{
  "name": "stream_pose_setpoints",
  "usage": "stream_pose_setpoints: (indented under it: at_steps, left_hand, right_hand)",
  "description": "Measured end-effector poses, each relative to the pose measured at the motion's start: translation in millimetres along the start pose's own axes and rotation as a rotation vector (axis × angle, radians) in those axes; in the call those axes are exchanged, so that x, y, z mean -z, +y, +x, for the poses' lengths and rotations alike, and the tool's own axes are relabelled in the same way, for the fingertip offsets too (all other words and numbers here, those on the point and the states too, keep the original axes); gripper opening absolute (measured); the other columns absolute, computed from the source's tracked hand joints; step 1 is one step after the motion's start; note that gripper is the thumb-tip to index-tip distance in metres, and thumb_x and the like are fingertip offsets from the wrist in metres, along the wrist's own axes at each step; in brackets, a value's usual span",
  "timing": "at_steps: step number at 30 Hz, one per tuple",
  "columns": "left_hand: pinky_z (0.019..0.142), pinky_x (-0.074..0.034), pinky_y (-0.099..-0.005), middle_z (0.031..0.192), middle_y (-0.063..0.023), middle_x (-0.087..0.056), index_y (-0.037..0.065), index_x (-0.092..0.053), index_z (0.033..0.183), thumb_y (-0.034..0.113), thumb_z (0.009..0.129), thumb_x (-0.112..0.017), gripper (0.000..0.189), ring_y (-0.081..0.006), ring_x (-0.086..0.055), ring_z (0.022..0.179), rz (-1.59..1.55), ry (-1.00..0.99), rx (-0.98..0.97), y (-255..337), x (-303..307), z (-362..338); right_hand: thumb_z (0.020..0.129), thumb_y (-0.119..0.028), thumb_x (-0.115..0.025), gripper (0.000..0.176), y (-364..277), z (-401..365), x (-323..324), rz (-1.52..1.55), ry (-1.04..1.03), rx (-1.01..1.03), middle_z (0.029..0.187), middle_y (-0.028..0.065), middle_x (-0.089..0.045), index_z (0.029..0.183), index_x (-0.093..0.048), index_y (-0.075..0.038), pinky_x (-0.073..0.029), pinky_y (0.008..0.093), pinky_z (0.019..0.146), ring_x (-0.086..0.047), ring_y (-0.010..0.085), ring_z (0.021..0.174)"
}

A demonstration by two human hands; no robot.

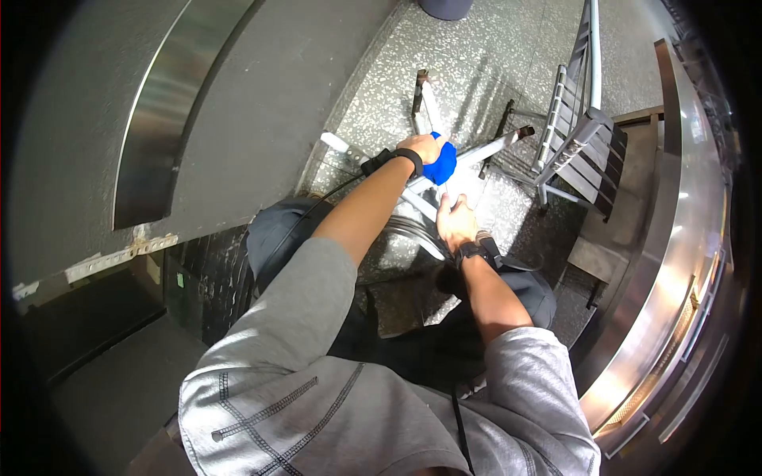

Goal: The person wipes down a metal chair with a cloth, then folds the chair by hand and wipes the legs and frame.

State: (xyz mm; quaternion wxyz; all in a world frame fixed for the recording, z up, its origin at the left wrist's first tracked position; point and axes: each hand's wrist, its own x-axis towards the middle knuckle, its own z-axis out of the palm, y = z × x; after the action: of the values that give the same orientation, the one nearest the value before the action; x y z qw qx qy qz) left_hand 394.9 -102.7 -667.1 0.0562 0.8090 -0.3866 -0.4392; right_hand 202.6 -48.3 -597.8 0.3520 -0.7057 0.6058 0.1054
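Observation:
In the head view, a metal frame (496, 148) with several pale legs, some dark-tipped, stands between my knees. My left hand (425, 148) is closed on a bright blue cloth (442, 164), which lies against the frame where its legs meet. Just below and to the right, my right hand (456, 221) has its fingers apart beside the frame, with nothing visible in it. Whether its fingertips touch the metal is not clear. Curved metal rings (410, 228) show under the legs, partly hidden by my arms.
A slatted metal chair (578, 151) stands at the right, near a long shiny metal counter edge (635, 317). A grey wall with a metal plate (163, 119) rises at the left. A dark round container (447, 8) sits on the speckled floor (508, 47) at the top.

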Motion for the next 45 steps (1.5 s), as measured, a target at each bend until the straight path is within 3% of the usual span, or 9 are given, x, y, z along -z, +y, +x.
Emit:
stream_pose_setpoints:
  at_steps: [11,17,20,25,28,32,36,40,45]
  left_hand:
    - [0.109,-0.037,-0.0473,0.134,-0.0253,-0.055,0.002,-0.061,0.128,0.062,0.097,-0.028,0.075,-0.0396,-0.051,0.128,-0.075,-0.058,0.087,-41.3,-65.1,-59.8]
    - [0.099,-0.046,-0.0489,0.122,-0.0294,-0.060,0.002,-0.069,0.112,0.062,0.095,-0.036,0.071,-0.0439,-0.058,0.116,-0.284,0.197,0.212,-26.8,-49.1,-114.0]
    - [0.094,-0.048,-0.0486,0.109,-0.0351,-0.062,-0.010,-0.060,0.113,0.056,0.095,-0.044,0.071,-0.0476,-0.060,0.108,-0.467,0.533,0.174,-37.1,-42.6,-76.4]
    - [0.095,-0.047,-0.0427,0.118,-0.0294,-0.061,-0.012,-0.056,0.112,0.048,0.081,-0.074,0.069,-0.0389,-0.061,0.110,-0.724,0.867,0.151,-28.6,-11.4,-38.9]
    - [0.092,-0.048,-0.0422,0.112,-0.0275,-0.063,-0.010,-0.058,0.104,0.046,0.077,-0.079,0.065,-0.0379,-0.062,0.105,-0.626,0.773,0.159,-34.4,-16.1,-41.4]
    - [0.068,-0.053,-0.0346,0.082,-0.0131,-0.069,-0.003,-0.062,0.086,0.039,0.075,-0.084,0.048,-0.0217,-0.067,0.072,-0.815,0.783,0.123,-44.6,-31.8,-25.3]
    - [0.057,-0.050,-0.0300,0.075,-0.0060,-0.068,-0.001,-0.069,0.083,0.033,0.080,-0.081,0.036,-0.0133,-0.061,0.059,-1.059,0.400,0.017,-52.4,-39.0,-45.5]
    - [0.070,-0.053,-0.0351,0.087,-0.0145,-0.069,-0.007,-0.067,0.092,0.043,0.080,-0.078,0.052,-0.0207,-0.066,0.075,-0.701,0.534,0.133,-44.7,-71.6,-70.7]
    - [0.093,-0.049,-0.0483,0.109,-0.0338,-0.064,-0.010,-0.065,0.105,0.052,0.083,-0.066,0.065,-0.0456,-0.062,0.106,-0.471,0.517,0.255,-21.8,-28.1,-73.2]
  right_hand:
    - [0.096,-0.055,-0.035,0.064,50.2,-55.6,-31.5,-0.114,-0.061,0.032,0.100,0.0321,-0.066,0.122,-0.051,0.002,-0.048,0.0522,0.090,-0.064,0.0467,0.100]
    - [0.096,-0.054,-0.034,0.063,57.5,-63.6,-36.6,-0.148,-0.025,0.046,0.094,0.0325,-0.067,0.120,-0.053,0.002,-0.050,0.0524,0.087,-0.066,0.0466,0.095]
    - [0.096,-0.054,-0.034,0.062,56.8,-63.4,-36.6,-0.153,-0.012,0.037,0.091,0.0317,-0.067,0.118,-0.054,0.001,-0.050,0.0530,0.085,-0.066,0.0471,0.092]
    - [0.097,-0.051,-0.037,0.056,58.2,-61.4,-37.9,-0.132,0.024,0.051,0.084,0.0298,-0.068,0.110,-0.055,0.000,-0.051,0.0545,0.080,-0.067,0.0476,0.084]
    - [0.097,-0.049,-0.039,0.051,58.2,-59.7,-38.1,-0.113,0.020,0.041,0.080,0.0284,-0.068,0.105,-0.055,-0.001,-0.051,0.0554,0.077,-0.067,0.0480,0.080]
    - [0.096,-0.050,-0.042,0.050,61.9,-57.0,-42.8,-0.112,0.039,0.033,0.080,0.0282,-0.068,0.104,-0.055,-0.003,-0.051,0.0556,0.076,-0.066,0.0485,0.080]
    - [0.096,-0.051,-0.043,0.050,59.0,-58.4,-39.0,-0.107,0.011,0.010,0.082,0.0290,-0.068,0.105,-0.055,-0.003,-0.051,0.0548,0.077,-0.066,0.0483,0.082]
    - [0.097,-0.051,-0.041,0.052,57.1,-61.4,-37.5,-0.108,-0.004,0.022,0.083,0.0292,-0.068,0.107,-0.055,-0.002,-0.050,0.0555,0.078,-0.065,0.0488,0.083]
    - [0.096,-0.050,-0.041,0.051,59.5,-59.3,-36.6,-0.121,-0.011,0.033,0.085,0.0292,-0.068,0.109,-0.055,-0.002,-0.051,0.0542,0.079,-0.066,0.0478,0.084]
